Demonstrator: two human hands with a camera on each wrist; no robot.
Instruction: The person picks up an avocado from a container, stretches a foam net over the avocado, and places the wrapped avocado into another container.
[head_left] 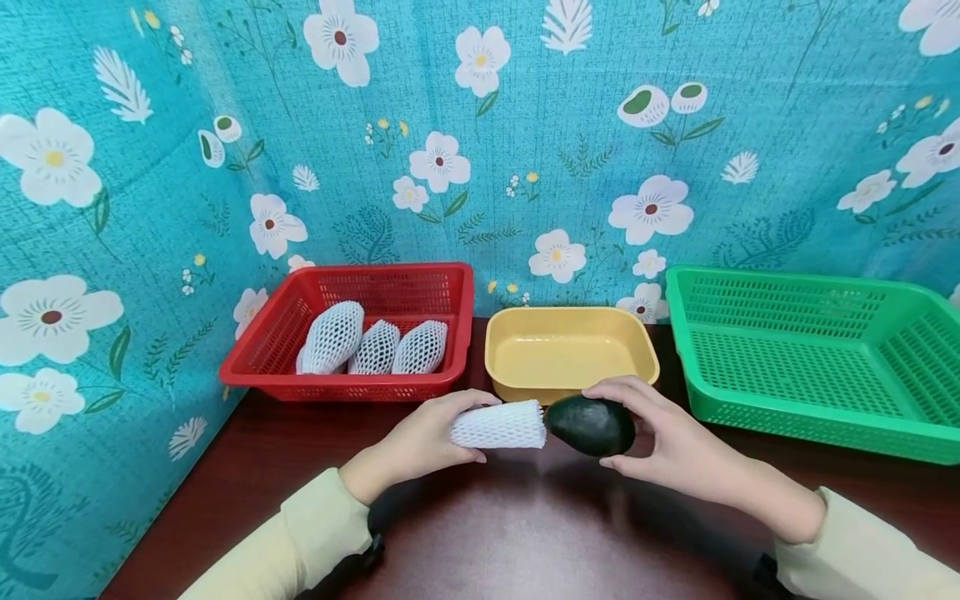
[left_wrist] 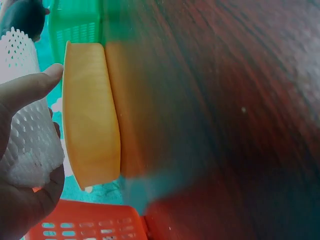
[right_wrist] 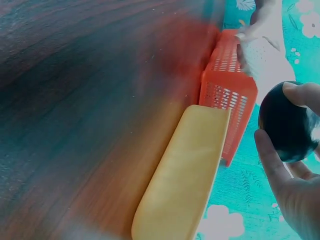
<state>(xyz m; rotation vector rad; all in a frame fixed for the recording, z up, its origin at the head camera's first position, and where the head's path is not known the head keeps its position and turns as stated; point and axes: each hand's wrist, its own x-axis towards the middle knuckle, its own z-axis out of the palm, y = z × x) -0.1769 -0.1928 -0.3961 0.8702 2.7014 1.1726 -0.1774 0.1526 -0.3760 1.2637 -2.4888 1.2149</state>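
My left hand (head_left: 431,433) grips a white foam net sleeve (head_left: 499,425), thumb below and fingers over the top. The sleeve lies sideways, its open end facing right. In my right hand (head_left: 671,433) is a dark green avocado (head_left: 591,425), held between thumb and fingers at its wide end. The avocado's narrow end is right at the sleeve's opening. Both hands are above the table, just in front of the yellow tub (head_left: 570,392). In the right wrist view, the fingers wrap round the dark avocado (right_wrist: 286,122); the left wrist view shows the thumb across the sleeve (left_wrist: 30,125).
A red basket (head_left: 345,387) at the back left holds three pieces in white foam nets (head_left: 333,337). On the right stands a green basket (head_left: 810,417). A blue flowered cloth (head_left: 525,167) hangs behind the dark wooden table (head_left: 525,533).
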